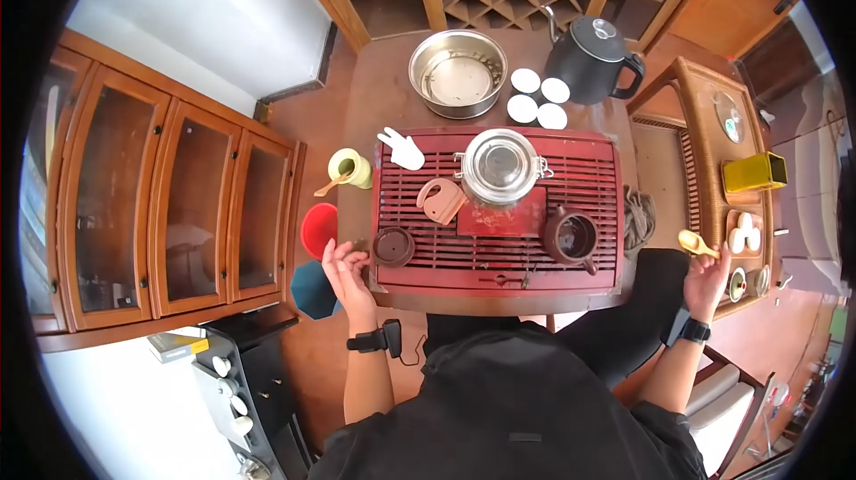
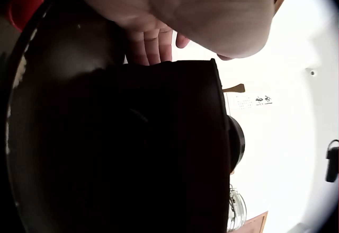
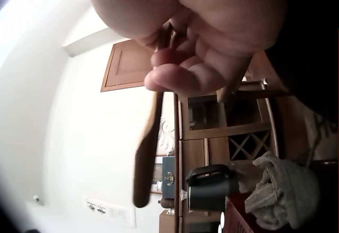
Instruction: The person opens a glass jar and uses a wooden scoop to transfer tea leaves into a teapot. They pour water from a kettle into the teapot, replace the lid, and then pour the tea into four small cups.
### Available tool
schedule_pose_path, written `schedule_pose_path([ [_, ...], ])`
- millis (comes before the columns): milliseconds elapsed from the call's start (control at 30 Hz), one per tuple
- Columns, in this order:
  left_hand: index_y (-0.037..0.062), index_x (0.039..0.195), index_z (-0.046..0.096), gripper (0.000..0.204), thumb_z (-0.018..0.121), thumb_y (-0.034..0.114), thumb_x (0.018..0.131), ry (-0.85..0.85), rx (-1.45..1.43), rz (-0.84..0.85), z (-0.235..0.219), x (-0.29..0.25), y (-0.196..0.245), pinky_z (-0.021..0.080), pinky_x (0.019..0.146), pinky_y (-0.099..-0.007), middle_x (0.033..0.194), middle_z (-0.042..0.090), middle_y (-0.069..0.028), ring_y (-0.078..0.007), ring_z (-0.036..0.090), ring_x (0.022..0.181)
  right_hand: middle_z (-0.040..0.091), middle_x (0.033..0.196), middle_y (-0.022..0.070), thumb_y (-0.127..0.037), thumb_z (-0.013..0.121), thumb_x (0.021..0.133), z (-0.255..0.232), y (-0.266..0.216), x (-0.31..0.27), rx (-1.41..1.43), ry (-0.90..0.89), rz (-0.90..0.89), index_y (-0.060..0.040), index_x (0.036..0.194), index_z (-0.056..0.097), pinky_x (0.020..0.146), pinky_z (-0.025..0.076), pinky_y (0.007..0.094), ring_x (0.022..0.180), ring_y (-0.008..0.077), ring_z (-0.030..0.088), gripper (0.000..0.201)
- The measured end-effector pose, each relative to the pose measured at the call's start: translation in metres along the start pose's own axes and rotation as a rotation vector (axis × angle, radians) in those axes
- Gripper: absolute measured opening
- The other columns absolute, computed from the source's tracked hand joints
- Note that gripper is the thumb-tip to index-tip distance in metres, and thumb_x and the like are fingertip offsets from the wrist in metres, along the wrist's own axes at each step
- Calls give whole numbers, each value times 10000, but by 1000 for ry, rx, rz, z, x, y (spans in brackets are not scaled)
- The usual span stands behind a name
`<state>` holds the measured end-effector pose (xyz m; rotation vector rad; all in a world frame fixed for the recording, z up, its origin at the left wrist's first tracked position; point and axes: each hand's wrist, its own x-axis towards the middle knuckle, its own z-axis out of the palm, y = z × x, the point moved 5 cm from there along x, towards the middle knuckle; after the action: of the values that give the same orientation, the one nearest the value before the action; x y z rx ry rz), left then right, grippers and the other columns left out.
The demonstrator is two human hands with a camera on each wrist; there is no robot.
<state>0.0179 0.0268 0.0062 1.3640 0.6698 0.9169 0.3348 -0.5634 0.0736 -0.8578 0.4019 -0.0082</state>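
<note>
In the head view my right hand [image 1: 707, 284] holds a small light wooden scoop [image 1: 696, 243] off the right side of the table, near the rattan side shelf. The right wrist view has the right hand [image 3: 185, 47] with fingers curled round the handle of the scoop [image 3: 148, 153]. My left hand [image 1: 349, 284], palm up with loosely bent fingers, is at the table's left edge beside a round brown lidlike piece [image 1: 394, 246] on the red slatted tray [image 1: 499, 286]. The left wrist view shows that hand [image 2: 153, 42] holding nothing visible.
The tray bears a lidded glass jar [image 1: 501, 166], a brown teapot [image 1: 571, 237], a pink elephant-like figure [image 1: 441, 201] and a white hand-shaped piece [image 1: 402, 149]. Behind it are a steel bowl [image 1: 457, 74], several white discs [image 1: 526, 81] and a black kettle [image 1: 590, 61]. A grey cloth [image 1: 638, 220] hangs right.
</note>
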Motion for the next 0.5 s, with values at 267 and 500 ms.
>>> schedule_pose_path([
  [267,26,1504,360,479,388,293,1107,-35,203,-21,4,-3,2,469,864,-284,1274,549,-107,-140,575,939,505,697,-29,-286,519,1090,-16,-8,26,152,-216,68,-39,1034,599,494,372,198,607,53,454,266],
  [500,12,1489,373,482,400,294,1098,-48,204,-15,2,-1,-2,477,853,-281,1250,557,-115,-140,584,939,463,752,-11,-284,499,1100,-5,-2,30,228,-288,83,-25,1074,574,564,397,225,676,79,433,271],
])
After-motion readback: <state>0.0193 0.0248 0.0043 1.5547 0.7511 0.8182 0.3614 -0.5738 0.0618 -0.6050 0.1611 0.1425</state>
